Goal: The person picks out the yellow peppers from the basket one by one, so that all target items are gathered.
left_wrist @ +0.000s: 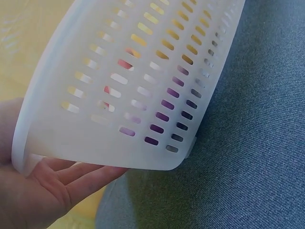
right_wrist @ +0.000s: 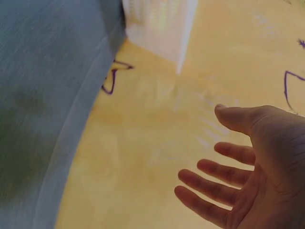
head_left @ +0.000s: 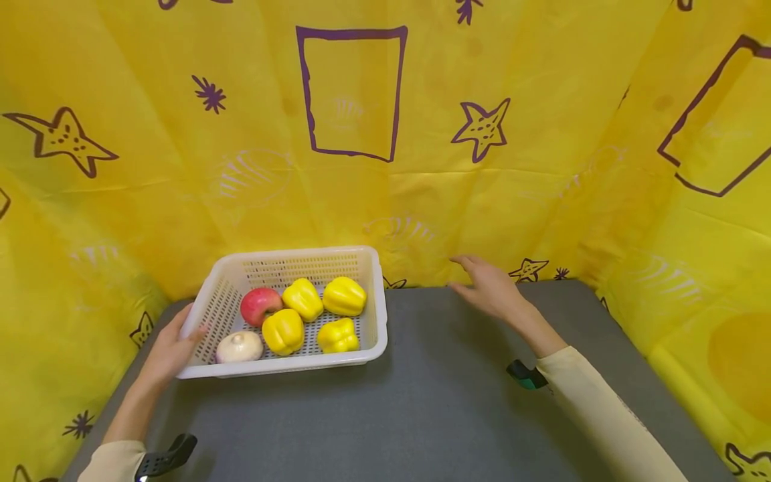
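My left hand (head_left: 170, 349) grips the left end of a white plastic basket (head_left: 283, 363), thumb over the rim and fingers along the outside. Inside lie a red apple (head_left: 261, 306), several yellow bell peppers (head_left: 283, 331) and a round whitish turnip (head_left: 239, 347) in the near left corner. Purple shows through the slots of the basket wall (left_wrist: 109, 148) in the left wrist view. To the right of the basket, my right hand (head_left: 490, 288) is held in the air with nothing in it. Its fingers (right_wrist: 209, 188) are spread and relaxed in the right wrist view.
A dark grey table (head_left: 421, 415) lies under the basket and both arms. Yellow cloth (head_left: 421, 201) with purple drawings hangs behind the table and along both sides. Dark straps with small devices (head_left: 527, 375) sit at both wrists over light sleeves.
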Demonstrator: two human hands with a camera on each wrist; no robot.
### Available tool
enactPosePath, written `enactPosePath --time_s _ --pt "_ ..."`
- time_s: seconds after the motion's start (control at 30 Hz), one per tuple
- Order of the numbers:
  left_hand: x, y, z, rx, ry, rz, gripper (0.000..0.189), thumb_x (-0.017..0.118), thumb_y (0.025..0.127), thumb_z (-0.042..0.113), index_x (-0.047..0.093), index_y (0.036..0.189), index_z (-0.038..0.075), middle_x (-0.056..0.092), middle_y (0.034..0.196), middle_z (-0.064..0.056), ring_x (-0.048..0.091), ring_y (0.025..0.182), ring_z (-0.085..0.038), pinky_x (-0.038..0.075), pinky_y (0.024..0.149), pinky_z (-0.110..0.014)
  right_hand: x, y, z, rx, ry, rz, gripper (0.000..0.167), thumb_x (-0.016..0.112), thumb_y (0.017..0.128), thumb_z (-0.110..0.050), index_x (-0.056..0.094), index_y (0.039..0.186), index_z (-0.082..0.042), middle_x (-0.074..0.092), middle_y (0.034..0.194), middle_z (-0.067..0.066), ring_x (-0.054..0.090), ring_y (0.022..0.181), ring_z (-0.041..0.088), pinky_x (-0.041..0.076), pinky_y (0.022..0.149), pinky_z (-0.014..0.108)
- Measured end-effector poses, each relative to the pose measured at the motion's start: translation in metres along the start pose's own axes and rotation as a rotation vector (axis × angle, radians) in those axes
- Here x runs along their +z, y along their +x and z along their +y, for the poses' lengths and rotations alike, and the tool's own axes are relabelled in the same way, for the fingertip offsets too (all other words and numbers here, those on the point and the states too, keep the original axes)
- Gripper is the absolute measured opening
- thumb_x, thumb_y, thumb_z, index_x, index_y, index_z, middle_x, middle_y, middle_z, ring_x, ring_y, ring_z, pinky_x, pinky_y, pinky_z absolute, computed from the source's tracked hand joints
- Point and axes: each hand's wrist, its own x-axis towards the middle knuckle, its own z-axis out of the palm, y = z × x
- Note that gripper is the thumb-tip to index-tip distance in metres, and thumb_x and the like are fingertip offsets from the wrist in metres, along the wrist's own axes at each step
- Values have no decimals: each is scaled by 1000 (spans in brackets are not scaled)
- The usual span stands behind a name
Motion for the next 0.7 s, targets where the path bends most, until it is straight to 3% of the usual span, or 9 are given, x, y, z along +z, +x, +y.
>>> enactPosePath --time_s 0.2,0.4,0.53,0.7 --pt "0 -1 0 13 -17 -16 61 40 105 21 14 153 -7 44 131 -41 54 105 -47 44 75 -40 12 11 -19 -10 30 22 60 66 94 -35 49 142 -4 58 133 19 63 106 33 51 82 49" --pt "3 -5 -1 11 -25 -55 63 39 106 21 9 153 -6 42 134 -41 56 105 -46 46 75 -39 24 18 -44 -37 75 -10 60 64 94 -38 48 143 -6 58 134 16 65 105 31 52 81 47" --pt "2 -5 -1 21 -16 -27 61 39 105 20 11 153 -7 44 132 -40 56 104 -43 45 74 -33 30 25 -60 -53 98 -25 60 64 94 -40 49 143 -7 58 137 12 65 106 28 52 83 45" --pt "1 -3 0 29 -32 -25 61 39 106 19 10 153 -7 42 134 -40 54 107 -44 45 80 -42 39 34 -77 -60 130 -27 56 65 94 -37 53 139 -7 59 136 9 61 114 27 49 91 44"
